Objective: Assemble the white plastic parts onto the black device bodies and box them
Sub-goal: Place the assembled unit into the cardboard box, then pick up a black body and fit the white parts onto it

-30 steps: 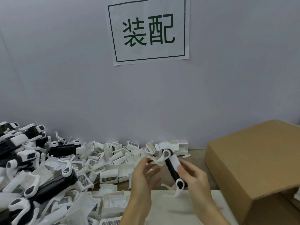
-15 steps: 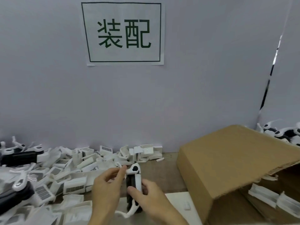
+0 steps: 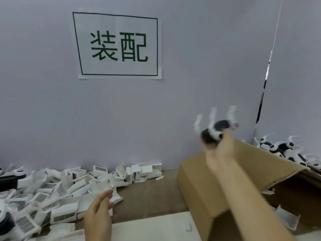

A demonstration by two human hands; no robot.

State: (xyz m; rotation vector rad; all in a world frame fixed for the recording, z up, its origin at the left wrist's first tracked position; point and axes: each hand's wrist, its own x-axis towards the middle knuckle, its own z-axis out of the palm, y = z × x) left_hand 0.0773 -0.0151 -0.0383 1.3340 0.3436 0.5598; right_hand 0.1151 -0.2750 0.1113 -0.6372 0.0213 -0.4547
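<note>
Half a second ago both hands held the assembled device low in the middle of the frame. Now the right hand alone holds the black device with its white clips high in the right part of the frame, above the far flap of the cardboard box. Its grip is closed around the black body; the picture is blurred there, so the fingers are not clear. The left hand has let go and hangs with its grip spread and empty near the loose white plastic parts at lower left.

I judge that assembly of this piece is finished and it is going to be boxed or added to the finished devices at the right edge, behind the box.

The raised flap stands just below the right hand, and the white clips could catch on it. The box opening at lower right is wide and dark, with some white parts inside. The wall with the paper sign closes the back. The brown worktop between pile and box has free room.
</note>
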